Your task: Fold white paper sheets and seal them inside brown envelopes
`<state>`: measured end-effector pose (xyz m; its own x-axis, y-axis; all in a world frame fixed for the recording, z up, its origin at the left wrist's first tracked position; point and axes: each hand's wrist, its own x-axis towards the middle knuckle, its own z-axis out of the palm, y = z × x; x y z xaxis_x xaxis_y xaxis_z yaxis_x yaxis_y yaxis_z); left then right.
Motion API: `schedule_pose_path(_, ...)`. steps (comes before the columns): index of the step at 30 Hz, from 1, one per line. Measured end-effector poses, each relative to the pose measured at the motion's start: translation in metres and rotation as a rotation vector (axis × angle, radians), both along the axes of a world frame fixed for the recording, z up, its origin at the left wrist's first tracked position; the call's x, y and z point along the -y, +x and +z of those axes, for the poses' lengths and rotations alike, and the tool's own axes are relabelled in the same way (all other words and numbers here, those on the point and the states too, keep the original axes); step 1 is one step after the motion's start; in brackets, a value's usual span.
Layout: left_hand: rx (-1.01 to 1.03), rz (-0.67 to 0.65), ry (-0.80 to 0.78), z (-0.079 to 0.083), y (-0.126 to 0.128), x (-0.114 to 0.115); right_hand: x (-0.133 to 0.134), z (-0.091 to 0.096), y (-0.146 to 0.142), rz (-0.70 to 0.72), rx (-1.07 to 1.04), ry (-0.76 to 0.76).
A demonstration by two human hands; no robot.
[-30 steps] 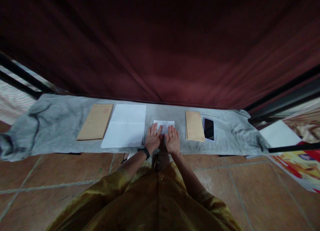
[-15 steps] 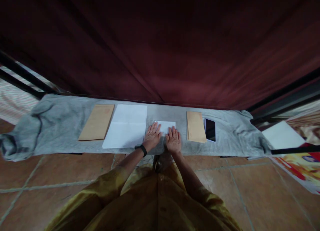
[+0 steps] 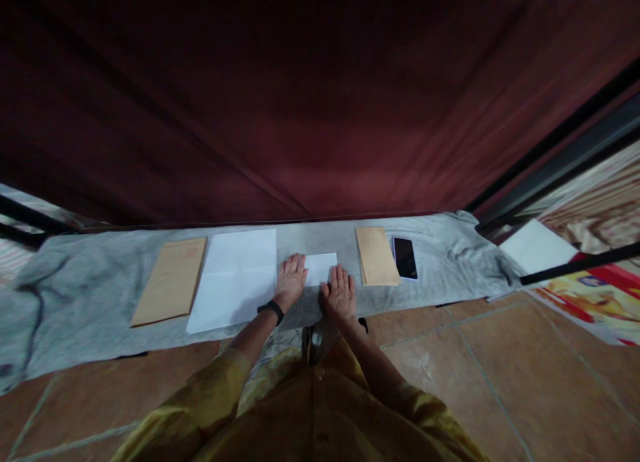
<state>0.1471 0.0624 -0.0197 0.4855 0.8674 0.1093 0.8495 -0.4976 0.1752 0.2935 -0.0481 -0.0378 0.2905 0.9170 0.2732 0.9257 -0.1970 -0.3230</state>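
Head view: we are resting our left hand [image 3: 291,279] and right hand [image 3: 341,295] at opposite sides of the small white paper [image 3: 319,269], fingers extended, gripping nothing. It is lying on the grey cloth [image 3: 315,239], and we are judging it light, bendable, easily creased, best held by its edges.

Location type: apparently a home; the exact room cannot be determined. Indicators: terracotta-coloured floor tiles [image 3: 440,369] with pale joints, near side; soft grey cloth [image 3: 75,282] draped over a narrow surface; dark red fabric curtain [image 3: 320,149], far side; brown-and-white striped fabric [image 3: 600,189], far right.
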Motion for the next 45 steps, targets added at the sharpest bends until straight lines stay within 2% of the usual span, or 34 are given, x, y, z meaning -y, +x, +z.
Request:
schedule_pose_path(3,0.013,0.003,-0.043,0.013,0.002,-0.009,0.006,0.002,0.0,-0.013,-0.034,0.005)
schedule_pose_path(8,0.211,0.004,-0.262,0.03,0.003,-0.039,0.01,0.008,0.0,-0.051,-0.088,-0.023)
schedule_pose_path(12,0.254,0.02,-0.359,0.038,0.004,-0.057,0.009,0.012,0.0,-0.056,-0.111,-0.045)
schedule_pose_path(15,0.319,0.077,-0.449,0.04,0.001,-0.059,0.008,0.011,0.0,-0.063,-0.116,-0.03)
schedule_pose_path(19,0.461,0.167,-0.595,0.042,-0.009,-0.048,0.009,0.009,0.002,-0.072,-0.146,0.013)
schedule_pose_path(24,0.675,0.295,-0.78,0.044,-0.028,-0.018,0.01,0.011,0.011,-0.072,-0.311,0.124)
schedule_pose_path(28,1.063,0.437,-0.978,0.044,-0.031,0.011,0.003,0.017,0.017,-0.108,-0.607,0.23)
schedule_pose_path(31,1.285,0.54,-1.089,0.044,-0.025,0.031,-0.005,0.016,0.011,-0.099,-0.916,0.228)
schedule_pose_path(33,1.333,0.558,-1.09,0.043,-0.02,0.041,-0.01,0.013,0.003,-0.09,-1.068,0.191)
schedule_pose_path(35,1.355,0.544,-1.077,0.043,-0.016,0.048,-0.013,0.009,-0.006,-0.086,-1.133,0.163)
schedule_pose_path(39,1.346,0.51,-1.078,0.044,-0.018,0.052,-0.016,0.003,-0.017,-0.086,-1.159,0.157)
schedule_pose_path(45,1.197,0.428,-1.156,0.049,-0.025,0.053,-0.014,0.003,-0.012,-0.09,-1.076,0.123)
